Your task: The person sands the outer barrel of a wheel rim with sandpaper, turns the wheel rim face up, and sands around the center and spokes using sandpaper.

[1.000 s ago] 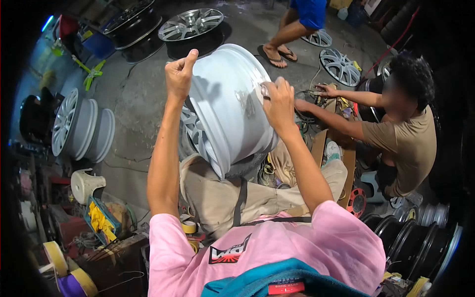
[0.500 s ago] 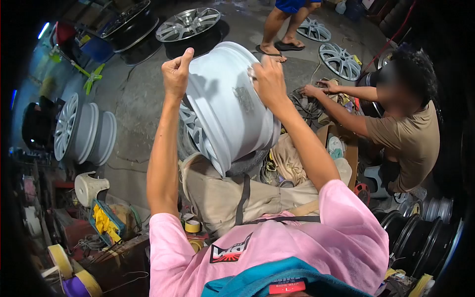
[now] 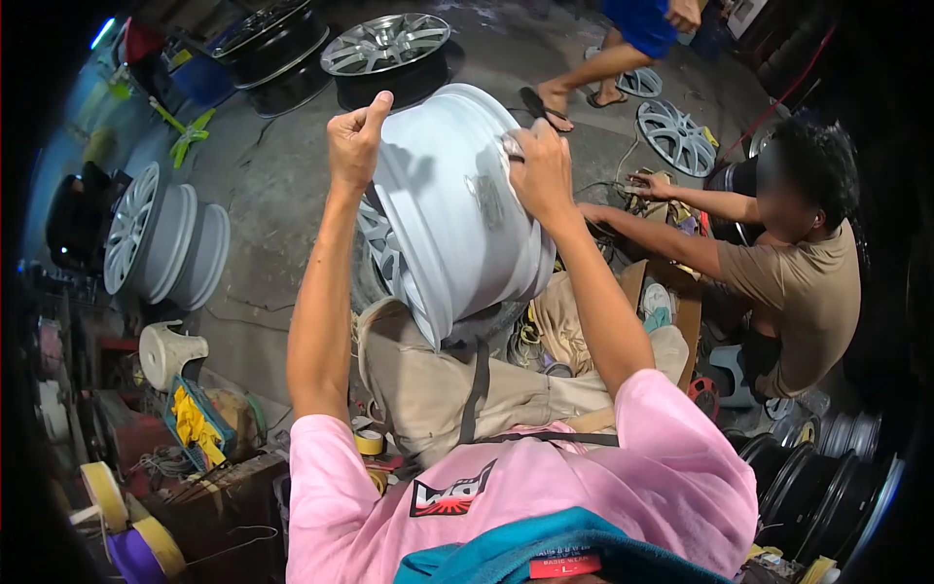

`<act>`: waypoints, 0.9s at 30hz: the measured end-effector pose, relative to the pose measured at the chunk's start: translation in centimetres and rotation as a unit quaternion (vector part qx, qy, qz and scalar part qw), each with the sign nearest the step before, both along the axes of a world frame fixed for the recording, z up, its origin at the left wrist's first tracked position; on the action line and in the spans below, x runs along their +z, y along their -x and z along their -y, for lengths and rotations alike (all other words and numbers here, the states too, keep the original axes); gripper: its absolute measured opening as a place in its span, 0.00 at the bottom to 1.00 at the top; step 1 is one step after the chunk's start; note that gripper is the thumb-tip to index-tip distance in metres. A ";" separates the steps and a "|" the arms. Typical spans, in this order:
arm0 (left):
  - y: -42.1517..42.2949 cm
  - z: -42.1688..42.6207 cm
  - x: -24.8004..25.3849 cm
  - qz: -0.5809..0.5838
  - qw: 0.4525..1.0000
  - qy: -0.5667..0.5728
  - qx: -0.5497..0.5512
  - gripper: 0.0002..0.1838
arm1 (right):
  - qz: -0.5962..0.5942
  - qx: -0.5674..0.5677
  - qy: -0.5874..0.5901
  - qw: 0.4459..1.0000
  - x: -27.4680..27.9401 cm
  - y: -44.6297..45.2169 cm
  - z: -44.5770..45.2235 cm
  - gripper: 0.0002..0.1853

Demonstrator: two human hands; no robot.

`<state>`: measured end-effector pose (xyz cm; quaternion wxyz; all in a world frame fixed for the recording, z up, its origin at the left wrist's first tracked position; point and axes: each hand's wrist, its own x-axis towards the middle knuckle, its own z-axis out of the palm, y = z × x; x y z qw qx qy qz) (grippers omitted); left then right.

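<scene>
The teal basket [image 3: 223, 431], nearer the wearer and left of the left grip [image 3: 355, 144], holds yellow material [image 3: 197, 425]. Between left and right grip [image 3: 538, 165], the grey wheel [image 3: 448, 214] slants crosswise, spoked face leftward. Left clasps its edge; right pinches something pale [image 3: 512, 147].
</scene>
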<state>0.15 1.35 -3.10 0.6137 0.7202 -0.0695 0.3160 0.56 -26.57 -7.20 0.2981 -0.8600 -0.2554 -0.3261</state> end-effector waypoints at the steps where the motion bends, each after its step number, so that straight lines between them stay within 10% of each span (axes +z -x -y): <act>1: 0.1 0.0 0.0 -0.004 1.000 -0.006 0.005 0.35 | -0.008 0.004 -0.011 1.000 -0.3 1.1 0.5 0.12; 27: -0.5 0.5 -0.6 0.008 0.999 -0.034 0.012 0.35 | 0.022 -0.007 0.022 0.999 -0.4 3.5 2.0 0.11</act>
